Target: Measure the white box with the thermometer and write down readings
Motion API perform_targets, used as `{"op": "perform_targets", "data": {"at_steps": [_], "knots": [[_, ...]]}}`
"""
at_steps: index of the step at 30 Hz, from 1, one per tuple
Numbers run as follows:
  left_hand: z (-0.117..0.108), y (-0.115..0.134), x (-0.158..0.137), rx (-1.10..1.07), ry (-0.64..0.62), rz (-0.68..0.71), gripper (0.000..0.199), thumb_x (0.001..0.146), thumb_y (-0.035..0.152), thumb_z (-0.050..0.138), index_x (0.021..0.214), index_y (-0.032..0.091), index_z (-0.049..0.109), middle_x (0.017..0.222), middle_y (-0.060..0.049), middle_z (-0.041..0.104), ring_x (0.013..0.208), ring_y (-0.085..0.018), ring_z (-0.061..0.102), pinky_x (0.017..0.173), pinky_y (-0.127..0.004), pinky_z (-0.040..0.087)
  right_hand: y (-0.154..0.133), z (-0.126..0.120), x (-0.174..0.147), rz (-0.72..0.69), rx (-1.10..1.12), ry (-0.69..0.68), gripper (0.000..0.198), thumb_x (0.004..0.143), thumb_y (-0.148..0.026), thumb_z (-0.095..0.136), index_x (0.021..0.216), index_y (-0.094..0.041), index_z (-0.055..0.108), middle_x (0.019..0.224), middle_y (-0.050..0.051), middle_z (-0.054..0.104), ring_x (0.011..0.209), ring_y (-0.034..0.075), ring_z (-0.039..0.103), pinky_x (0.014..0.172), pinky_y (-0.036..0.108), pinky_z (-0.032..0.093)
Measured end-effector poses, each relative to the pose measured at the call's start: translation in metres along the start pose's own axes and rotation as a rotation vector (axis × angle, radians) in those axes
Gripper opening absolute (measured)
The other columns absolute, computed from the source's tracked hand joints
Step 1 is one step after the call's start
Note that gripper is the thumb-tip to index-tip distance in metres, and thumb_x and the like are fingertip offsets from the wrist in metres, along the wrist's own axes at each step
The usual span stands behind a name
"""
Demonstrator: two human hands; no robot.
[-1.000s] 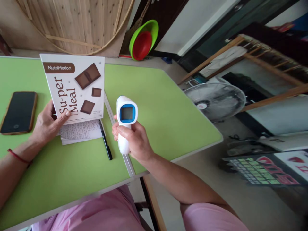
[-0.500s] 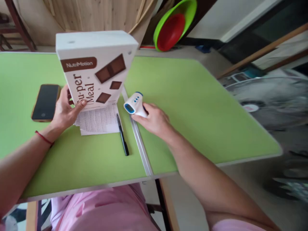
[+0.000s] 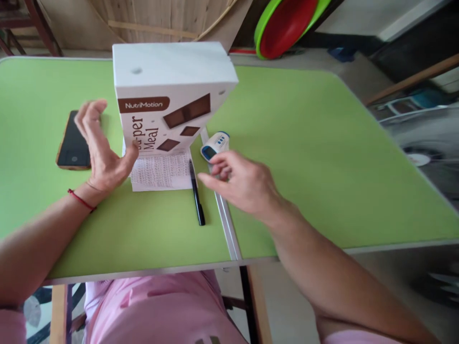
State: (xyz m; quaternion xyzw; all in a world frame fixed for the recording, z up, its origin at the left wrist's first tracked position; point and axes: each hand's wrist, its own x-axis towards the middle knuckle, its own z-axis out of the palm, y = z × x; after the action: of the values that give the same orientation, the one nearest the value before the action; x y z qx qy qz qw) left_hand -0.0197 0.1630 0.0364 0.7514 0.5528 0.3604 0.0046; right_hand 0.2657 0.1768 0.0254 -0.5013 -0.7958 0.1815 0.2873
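Light green covered the table (image 3: pixel 322 157), crossed from front to back by a pale metal strip (image 3: pixel 229 229) and trimmed along its rim with pale edging (image 3: pixel 161 274). On it a white box (image 3: pixel 175 93) stood upright, brown chocolate pieces printed on its front, and papers (image 3: pixel 159 173) full of small writing showed at its base. A black pen (image 3: pixel 197 197) lay at their right edge, reaching down onto the bare green. The left hand (image 3: pixel 105 155), a red cord (image 3: pixel 81 199) round its wrist, spread its fingers wide at the box's left side; whether the thumb touched the box could not be told. A dark-screened phone (image 3: pixel 73 145) lay partly behind that hand. The right hand (image 3: pixel 247 184) had its thumb parted from its curled fingers, whose tips were at the white-and-blue thermometer (image 3: pixel 215 145), over the strip and right of the box; contact was unclear. Past the far edge were a wooden panel (image 3: pixel 158 16), a dark chair (image 3: pixel 38 26) and a red basin (image 3: pixel 285 26) nested in a green basin (image 3: pixel 263 24). A blurred fan (image 3: pixel 419 160) showed beyond the right edge.
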Motion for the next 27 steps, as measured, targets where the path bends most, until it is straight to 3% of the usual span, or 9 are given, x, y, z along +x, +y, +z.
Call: {"op": "perform_targets", "data": {"at_steps": [2,3,6,8,11,17,21,24,27], "knots": [[-0.003,0.013,-0.005,0.138,0.185,0.041,0.049,0.099,0.055,0.039,0.126,0.015,0.039,0.131,-0.014,0.045,0.13,-0.028,0.037,0.101,-0.053,0.04,-0.01,0.007,-0.001,-0.016,0.018,-0.119,0.025,0.079,-0.039,0.069,0.092,-0.019,0.064,0.069,0.003,0.062,0.055,0.015,0.053,0.049,0.032,0.045],[-0.002,0.018,-0.007,0.175,0.193,0.127,0.039,0.099,0.049,0.04,0.119,0.016,0.044,0.122,-0.013,0.051,0.12,-0.025,0.047,0.097,-0.05,0.044,-0.013,0.01,-0.001,-0.016,0.0,-0.143,0.022,0.079,-0.035,0.068,0.093,-0.02,0.064,0.066,0.001,0.061,0.052,0.014,0.051,0.048,0.031,0.042],[0.007,0.028,-0.016,0.207,-0.093,0.511,0.02,0.099,0.029,0.039,0.106,0.019,0.055,0.091,-0.006,0.063,0.083,-0.017,0.061,0.074,-0.035,0.052,-0.014,0.015,0.001,-0.013,0.001,-0.087,0.02,0.078,-0.025,0.063,0.097,-0.023,0.065,0.065,-0.002,0.059,0.053,0.013,0.05,0.051,0.029,0.039],[0.016,0.031,-0.021,0.246,-0.208,0.648,0.021,0.099,0.025,0.04,0.101,0.018,0.06,0.076,-0.003,0.063,0.066,-0.016,0.06,0.059,-0.03,0.048,-0.012,0.014,0.003,-0.022,0.117,0.03,0.017,0.079,-0.024,0.059,0.095,-0.024,0.066,0.068,-0.001,0.061,0.056,0.014,0.051,0.055,0.03,0.042],[0.023,0.032,-0.026,0.327,-0.258,0.632,0.022,0.097,0.02,0.042,0.094,0.014,0.063,0.067,-0.003,0.059,0.056,-0.016,0.057,0.047,-0.029,0.04,-0.013,0.011,0.002,0.017,0.396,0.174,0.018,0.085,-0.031,0.051,0.091,-0.025,0.066,0.074,0.001,0.061,0.063,0.015,0.054,0.061,0.033,0.046],[0.021,0.039,-0.03,0.344,-0.403,0.582,0.023,0.095,0.013,0.04,0.098,0.014,0.062,0.065,-0.002,0.058,0.054,-0.016,0.056,0.042,-0.028,0.036,-0.028,0.019,-0.007,0.036,0.838,0.039,0.037,0.074,-0.049,0.071,0.099,-0.029,0.053,0.075,-0.002,0.05,0.067,0.015,0.052,0.064,0.034,0.05],[0.02,0.041,-0.029,0.329,-0.377,0.57,0.021,0.093,0.01,0.043,0.094,0.014,0.063,0.064,-0.002,0.057,0.054,-0.017,0.055,0.041,-0.029,0.034,-0.038,0.029,-0.015,0.045,0.925,0.098,0.031,0.081,-0.055,0.065,0.09,-0.028,0.053,0.066,-0.004,0.045,0.057,0.012,0.045,0.054,0.028,0.045],[0.019,0.04,-0.028,0.337,-0.379,0.561,0.022,0.094,0.011,0.043,0.098,0.015,0.064,0.063,-0.001,0.056,0.054,-0.016,0.055,0.041,-0.029,0.034,-0.04,0.034,-0.014,0.127,0.87,0.133,0.04,0.085,-0.064,0.053,0.093,-0.027,0.062,0.063,-0.003,0.049,0.056,0.012,0.048,0.053,0.03,0.046],[0.019,0.039,-0.026,0.363,-0.403,0.562,0.023,0.094,0.011,0.043,0.1,0.018,0.065,0.063,0.0,0.056,0.055,-0.014,0.055,0.042,-0.027,0.034,-0.039,0.033,-0.012,0.183,0.792,0.16,0.04,0.086,-0.061,0.052,0.088,-0.024,0.067,0.068,-0.001,0.058,0.058,0.013,0.055,0.056,0.031,0.049]]}}
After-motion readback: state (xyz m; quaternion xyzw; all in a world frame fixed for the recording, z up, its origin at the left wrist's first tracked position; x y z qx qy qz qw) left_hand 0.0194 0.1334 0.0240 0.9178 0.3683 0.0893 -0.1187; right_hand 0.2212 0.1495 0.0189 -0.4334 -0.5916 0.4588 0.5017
